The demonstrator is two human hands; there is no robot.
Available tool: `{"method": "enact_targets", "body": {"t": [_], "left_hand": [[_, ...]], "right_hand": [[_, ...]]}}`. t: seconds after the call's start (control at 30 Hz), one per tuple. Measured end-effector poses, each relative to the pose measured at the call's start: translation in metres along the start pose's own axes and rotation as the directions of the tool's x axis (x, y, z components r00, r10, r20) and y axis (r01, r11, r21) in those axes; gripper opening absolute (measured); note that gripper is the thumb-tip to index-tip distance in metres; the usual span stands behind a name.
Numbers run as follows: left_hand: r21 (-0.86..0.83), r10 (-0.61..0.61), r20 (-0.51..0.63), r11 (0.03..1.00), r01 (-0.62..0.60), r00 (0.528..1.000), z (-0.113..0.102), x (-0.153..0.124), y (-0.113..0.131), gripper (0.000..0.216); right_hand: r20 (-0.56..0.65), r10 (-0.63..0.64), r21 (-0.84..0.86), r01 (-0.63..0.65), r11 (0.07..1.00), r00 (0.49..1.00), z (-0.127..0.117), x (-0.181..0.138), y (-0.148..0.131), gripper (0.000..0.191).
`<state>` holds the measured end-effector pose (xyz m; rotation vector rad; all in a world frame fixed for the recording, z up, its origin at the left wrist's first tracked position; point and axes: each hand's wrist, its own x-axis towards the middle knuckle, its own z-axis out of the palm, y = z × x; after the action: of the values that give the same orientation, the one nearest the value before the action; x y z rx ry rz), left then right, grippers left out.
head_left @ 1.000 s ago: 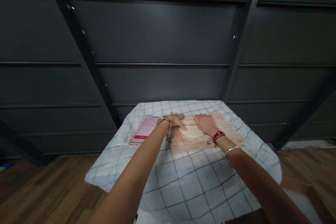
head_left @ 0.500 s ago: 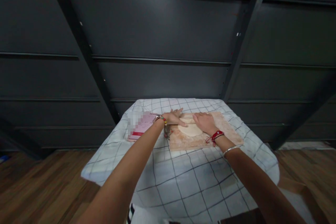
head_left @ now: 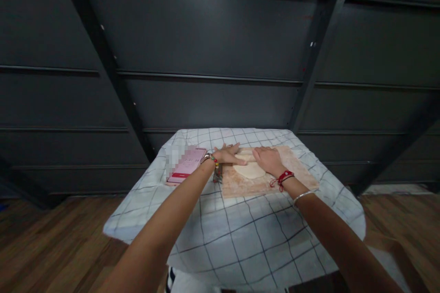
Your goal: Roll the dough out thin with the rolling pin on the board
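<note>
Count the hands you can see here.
2: the left hand at the upper left of the flat dough, the right hand at its upper right.

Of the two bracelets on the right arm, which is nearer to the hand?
The red cord bracelet with loose ends; the plain silver-coloured metal bangle sits farther up the forearm.

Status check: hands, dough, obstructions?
Left hand spread, right hand palm down. Dough flat on board, both hands at its far edge. Pink-screened device left of board, apart from dough.
</note>
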<state>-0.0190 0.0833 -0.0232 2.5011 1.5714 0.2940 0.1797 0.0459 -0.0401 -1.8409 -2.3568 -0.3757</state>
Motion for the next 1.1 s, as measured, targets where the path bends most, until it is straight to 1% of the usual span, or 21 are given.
{"method": "enact_targets", "body": {"t": [0.07,0.13,0.27,0.33,0.4,0.47,0.57,0.67,0.7,0.77,0.83,0.87,0.93,1.0,1.07,1.1], "left_hand": [[-0.016,-0.029,0.067,0.999,0.030,0.997,-0.002,0.000,0.000,0.090],[-0.017,-0.074,0.104,0.997,0.076,0.992,-0.001,0.001,0.002,0.085],[0.002,-0.134,0.092,0.991,0.134,0.987,0.007,0.004,0.009,0.068],[0.039,-0.175,0.071,0.984,0.173,0.982,0.012,0.004,0.013,0.064],[0.083,-0.189,0.041,0.979,0.185,0.981,0.014,0.003,0.015,0.061],[0.114,-0.147,0.028,0.983,0.143,0.989,0.016,-0.001,0.017,0.058],[0.157,-0.049,-0.008,0.986,0.049,0.999,0.016,-0.015,0.021,0.054],[0.187,0.038,-0.078,0.982,-0.023,0.996,0.019,-0.038,0.025,0.053],[0.182,0.057,-0.086,0.982,-0.041,0.995,0.021,-0.047,0.026,0.053],[0.153,0.089,-0.087,0.985,-0.075,0.992,0.024,-0.064,0.027,0.053],[0.123,0.114,-0.058,0.987,-0.106,0.992,0.025,-0.074,0.025,0.056],[0.115,0.119,-0.042,0.987,-0.113,0.992,0.025,-0.073,0.024,0.057],[0.115,0.103,-0.023,0.988,-0.100,0.994,0.023,-0.063,0.020,0.057],[0.128,0.051,-0.039,0.991,-0.045,0.998,0.022,-0.040,0.016,0.055],[0.132,-0.038,-0.089,0.990,0.050,0.995,0.021,-0.011,0.010,0.054],[0.136,-0.077,-0.113,0.986,0.092,0.991,0.021,0.003,0.007,0.054]], "right_hand": [[-0.005,-0.005,-0.002,0.005,1.000,1.000,0.001,0.001,0.000,0.053],[-0.015,-0.004,-0.002,0.004,1.000,1.000,0.002,0.001,0.000,0.052],[0.006,-0.001,0.000,0.001,1.000,1.000,0.003,0.002,0.001,0.052],[0.010,0.003,0.011,-0.003,1.000,1.000,0.002,0.001,0.001,0.051],[0.006,0.008,0.032,-0.008,0.999,1.000,0.001,-0.001,0.000,0.051],[0.007,0.000,0.052,-0.001,0.999,1.000,0.001,-0.005,0.000,0.050],[-0.002,-0.022,0.047,0.022,0.999,1.000,0.001,-0.017,-0.002,0.048],[-0.025,-0.042,0.016,0.042,0.999,0.999,0.000,-0.039,-0.005,0.048],[-0.031,-0.055,0.012,0.055,0.998,0.998,-0.001,-0.047,-0.005,0.048],[-0.031,-0.090,0.014,0.090,0.996,0.995,-0.004,-0.062,-0.005,0.050],[-0.004,-0.129,0.031,0.129,0.991,0.992,-0.007,-0.070,-0.003,0.051],[0.018,-0.149,0.047,0.148,0.988,0.989,-0.009,-0.069,-0.001,0.052],[0.060,-0.171,0.092,0.165,0.982,0.983,-0.010,-0.056,0.005,0.054],[0.093,-0.145,0.138,0.131,0.982,0.985,-0.006,-0.031,0.011,0.056],[0.133,-0.089,0.156,0.068,0.985,0.987,0.001,0.000,0.017,0.059],[0.161,-0.086,0.168,0.059,0.984,0.983,0.004,0.017,0.019,0.061]]}}
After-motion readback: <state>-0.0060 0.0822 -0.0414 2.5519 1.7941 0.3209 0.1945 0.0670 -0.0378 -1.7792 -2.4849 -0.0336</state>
